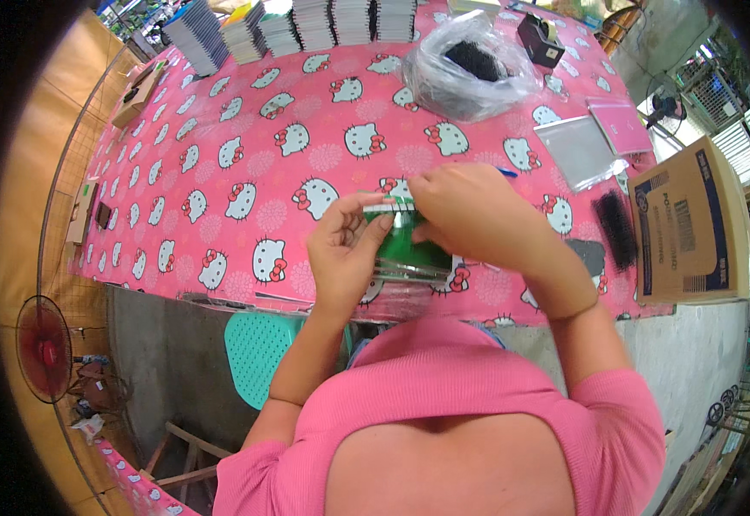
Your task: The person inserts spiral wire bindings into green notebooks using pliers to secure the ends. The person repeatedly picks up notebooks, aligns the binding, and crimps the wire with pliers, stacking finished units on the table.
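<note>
Notebook (418,258), green-covered and glossy, is held up between my two hands just over the near side of the table (220,159), and I take it as the centre of the clock. A row of dark wire loops (403,205) runs along its far edge, at 12 o'clock, beside a narrow white strip.

My left hand (349,245) is at 9 o'clock, pinching the upper left corner, thumb laid over the front and fingers behind. My right hand (456,206) is at 2 o'clock, bent in from above, with thumb and fingers closing on the right end of the looped edge; its own back hides part of that contact.

Just beyond my right hand, also towards 2 o'clock, a blue pen (506,172) shows partly. Farther out on that line lie clear plastic sheets (577,153) and a pink booklet (622,127) touching them. At 3 o'clock, past my forearm, are a black bundle of binding wires (615,230) and a cardboard box (693,224).

At 1 o'clock stands an open plastic bag (439,82) with a black mass (474,60) inside, and near it a black tape dispenser (540,41). From between 10 and 11 round to 12, stacks of spiral-bound notebooks (313,26) line the far side. A teal stool (259,357) is at 8 o'clock, below the table's edge.
</note>
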A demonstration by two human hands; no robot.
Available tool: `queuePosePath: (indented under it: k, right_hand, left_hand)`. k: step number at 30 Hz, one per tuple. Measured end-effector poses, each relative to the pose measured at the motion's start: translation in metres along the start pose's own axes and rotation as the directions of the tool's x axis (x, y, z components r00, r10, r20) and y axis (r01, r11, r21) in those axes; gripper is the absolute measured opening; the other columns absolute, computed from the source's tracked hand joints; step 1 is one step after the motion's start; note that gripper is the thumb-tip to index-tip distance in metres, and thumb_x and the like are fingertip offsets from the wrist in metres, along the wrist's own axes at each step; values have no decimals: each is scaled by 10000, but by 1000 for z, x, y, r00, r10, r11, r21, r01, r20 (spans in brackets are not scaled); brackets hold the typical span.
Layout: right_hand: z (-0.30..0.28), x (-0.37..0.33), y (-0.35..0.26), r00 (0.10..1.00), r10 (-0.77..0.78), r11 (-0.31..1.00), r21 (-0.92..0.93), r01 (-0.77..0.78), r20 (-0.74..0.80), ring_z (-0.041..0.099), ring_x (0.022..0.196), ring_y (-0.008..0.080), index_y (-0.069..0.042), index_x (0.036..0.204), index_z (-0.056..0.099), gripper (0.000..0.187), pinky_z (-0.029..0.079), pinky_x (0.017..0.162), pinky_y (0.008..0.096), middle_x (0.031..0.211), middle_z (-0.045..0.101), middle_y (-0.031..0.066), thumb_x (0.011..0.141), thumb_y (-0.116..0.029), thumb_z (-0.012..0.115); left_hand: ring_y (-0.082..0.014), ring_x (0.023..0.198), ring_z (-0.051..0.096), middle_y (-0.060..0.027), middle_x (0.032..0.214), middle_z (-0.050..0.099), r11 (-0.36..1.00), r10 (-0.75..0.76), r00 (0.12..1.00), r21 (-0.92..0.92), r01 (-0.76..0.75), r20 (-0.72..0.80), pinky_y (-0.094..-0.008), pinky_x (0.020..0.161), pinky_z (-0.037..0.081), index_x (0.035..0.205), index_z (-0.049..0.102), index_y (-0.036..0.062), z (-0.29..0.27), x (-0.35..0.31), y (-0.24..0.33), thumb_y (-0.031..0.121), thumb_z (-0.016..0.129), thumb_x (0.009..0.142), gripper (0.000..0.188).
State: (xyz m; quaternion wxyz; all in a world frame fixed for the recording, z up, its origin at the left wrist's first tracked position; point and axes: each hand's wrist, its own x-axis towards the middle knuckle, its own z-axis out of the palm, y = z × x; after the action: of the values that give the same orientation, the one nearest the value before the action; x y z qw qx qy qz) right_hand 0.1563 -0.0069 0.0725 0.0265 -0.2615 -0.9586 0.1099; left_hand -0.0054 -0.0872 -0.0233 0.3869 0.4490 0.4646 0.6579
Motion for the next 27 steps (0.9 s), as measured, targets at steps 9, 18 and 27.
queuePosePath:
  k: [9, 18, 27]
  right_hand:
    - [4, 6, -7, 994, -86, 995, 43, 89, -66, 644, 849, 330, -10, 936, 588, 384, 496, 729, 415, 874, 651, 153, 731, -295, 743]
    - [14, 12, 3, 996, -29, 998, 56, 33, -81, 648, 827, 317, 5, 938, 625, 354, 505, 701, 413, 865, 657, 151, 750, -274, 735]
    - [103, -12, 183, 663, 474, 880, 303, -365, -579, 596, 1044, 318, -45, 1182, 584, 451, 470, 871, 385, 1157, 613, 171, 827, -304, 686]
  left_hand:
    - [-119, 883, 621, -66, 991, 661, 1000, 7, 991, -6, -8, -131, -237, 785, 500, 1105, 676, -1, -4, -7, 1, -90, 680, 806, 312]
    - [-125, 891, 637, -88, 1018, 663, 1000, 14, 991, 5, -14, -131, -239, 811, 521, 1040, 689, -26, -4, 1, -3, -109, 675, 798, 256]
    - [-169, 887, 638, -90, 932, 665, 982, 187, 982, -9, -188, -20, -318, 812, 526, 959, 628, 8, 2, 17, -4, -89, 731, 753, 250]
